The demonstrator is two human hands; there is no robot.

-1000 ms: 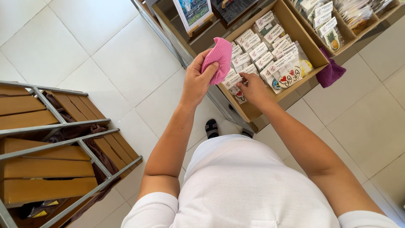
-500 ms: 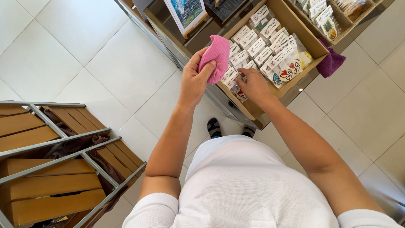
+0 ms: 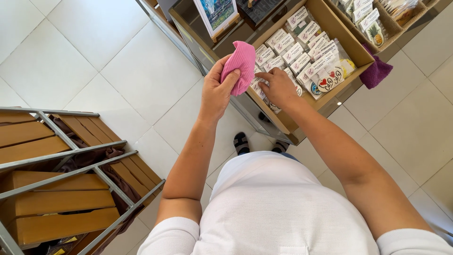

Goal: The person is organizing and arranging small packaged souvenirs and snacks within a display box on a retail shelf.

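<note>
My left hand [image 3: 216,90] grips a folded pink cloth [image 3: 239,65], holding it up over the near corner of a wooden tray [image 3: 350,46]. The tray is packed with rows of small clear packets with white labels [image 3: 302,53]. My right hand [image 3: 278,87] reaches into the tray's near end, fingers touching the packets there; whether it grips one is hidden.
A purple cloth [image 3: 376,72] hangs off the display edge to the right. A framed picture [image 3: 217,14] stands behind the tray, and a basket of more packets [image 3: 377,23] sits further right. A metal rack with wooden crates [image 3: 56,189] stands at my left on the white tiled floor.
The view has shifted slightly; both hands stay at the tray. My left hand keeps the pink cloth raised while my right hand's fingers have shifted a little among the near packets.
</note>
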